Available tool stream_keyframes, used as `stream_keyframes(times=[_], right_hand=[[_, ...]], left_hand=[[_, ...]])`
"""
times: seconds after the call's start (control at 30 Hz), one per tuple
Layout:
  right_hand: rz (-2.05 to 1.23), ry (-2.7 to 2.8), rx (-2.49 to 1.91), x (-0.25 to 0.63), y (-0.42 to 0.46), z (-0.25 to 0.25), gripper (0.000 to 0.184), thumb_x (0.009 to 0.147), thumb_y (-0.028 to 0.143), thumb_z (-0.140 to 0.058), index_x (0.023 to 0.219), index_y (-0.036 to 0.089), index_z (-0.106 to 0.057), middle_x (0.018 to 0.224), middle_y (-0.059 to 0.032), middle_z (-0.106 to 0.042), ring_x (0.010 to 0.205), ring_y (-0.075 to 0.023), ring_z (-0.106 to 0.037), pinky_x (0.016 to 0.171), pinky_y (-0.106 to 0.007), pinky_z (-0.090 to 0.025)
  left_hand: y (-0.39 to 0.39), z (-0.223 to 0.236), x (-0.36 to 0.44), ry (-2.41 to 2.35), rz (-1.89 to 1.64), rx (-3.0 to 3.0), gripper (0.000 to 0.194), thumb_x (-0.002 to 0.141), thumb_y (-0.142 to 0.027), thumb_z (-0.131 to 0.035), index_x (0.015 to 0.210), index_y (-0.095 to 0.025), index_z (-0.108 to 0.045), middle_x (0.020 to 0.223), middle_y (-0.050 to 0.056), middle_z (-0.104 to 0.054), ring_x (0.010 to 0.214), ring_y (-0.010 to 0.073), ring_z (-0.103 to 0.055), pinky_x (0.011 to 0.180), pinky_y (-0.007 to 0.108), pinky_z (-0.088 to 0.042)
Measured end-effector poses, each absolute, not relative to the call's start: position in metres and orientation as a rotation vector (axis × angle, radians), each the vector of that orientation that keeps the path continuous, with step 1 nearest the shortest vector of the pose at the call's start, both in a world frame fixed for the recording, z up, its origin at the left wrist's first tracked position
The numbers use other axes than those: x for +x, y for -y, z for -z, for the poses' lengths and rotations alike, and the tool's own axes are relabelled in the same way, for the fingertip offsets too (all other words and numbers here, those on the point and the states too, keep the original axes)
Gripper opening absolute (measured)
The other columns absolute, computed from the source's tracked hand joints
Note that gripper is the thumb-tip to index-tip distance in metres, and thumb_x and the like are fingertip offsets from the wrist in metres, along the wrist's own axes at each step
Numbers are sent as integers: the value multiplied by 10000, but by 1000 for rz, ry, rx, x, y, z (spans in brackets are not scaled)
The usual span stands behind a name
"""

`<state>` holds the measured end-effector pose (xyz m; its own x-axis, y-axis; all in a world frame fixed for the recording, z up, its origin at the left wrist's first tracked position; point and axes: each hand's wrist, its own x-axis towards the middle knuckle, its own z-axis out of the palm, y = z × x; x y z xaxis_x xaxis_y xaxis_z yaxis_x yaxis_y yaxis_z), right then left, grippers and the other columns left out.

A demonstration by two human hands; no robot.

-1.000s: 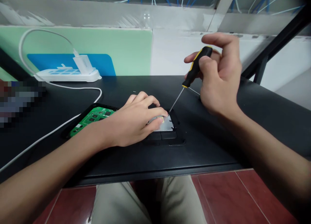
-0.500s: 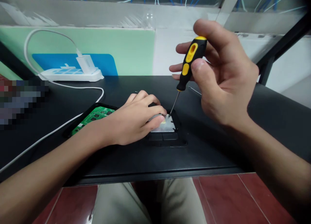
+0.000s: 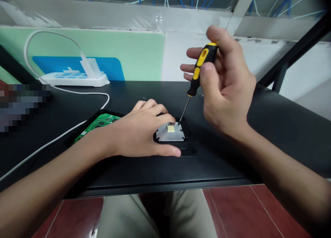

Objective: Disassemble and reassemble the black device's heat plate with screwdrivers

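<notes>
Since the earlier frame, the person's left hand has swung its thumb from the metal plate to the near part of the black casing, just below frame centre; thumb and fingers stand apart. Farther, right of centre, the right hand grips a screwdriver, its tip at the plate's far right corner. Screw work seems in hand; turning would call for a seated tip and steady casing.

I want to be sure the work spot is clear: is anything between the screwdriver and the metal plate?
Nothing visible. The screwdriver in the right hand slants down to the plate's far right corner. The left hand is close by on the left, beside the shaft rather than across it.
</notes>
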<state>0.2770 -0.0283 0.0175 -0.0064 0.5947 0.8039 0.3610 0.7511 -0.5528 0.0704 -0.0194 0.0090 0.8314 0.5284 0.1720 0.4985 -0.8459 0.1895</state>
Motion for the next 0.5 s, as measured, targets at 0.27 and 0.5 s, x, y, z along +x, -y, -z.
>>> stream_keyframes(times=[0.27,0.5], right_hand=[[-30,1580,-848,269,35,-17,269,994,412,-610,1252,469,-655,1411,55,-587,1155,-223,-684,978,-397,-627],[57,1695,-627,278,16,-15,412,983,364,-652,1392,345,-607,1266,15,-696,1055,-170,-723,949,-360,-636]], left_hand=[[21,-9,70,-788,-261,2932,810,783,-761,-767,1343,-197,-613,1329,134,-606,1217,355,-501,1061,503,-361],[22,-9,70,-765,-259,2926,795,801,-737,-765,1331,-165,-611,1316,148,-608,1223,350,-490,1071,494,-359]])
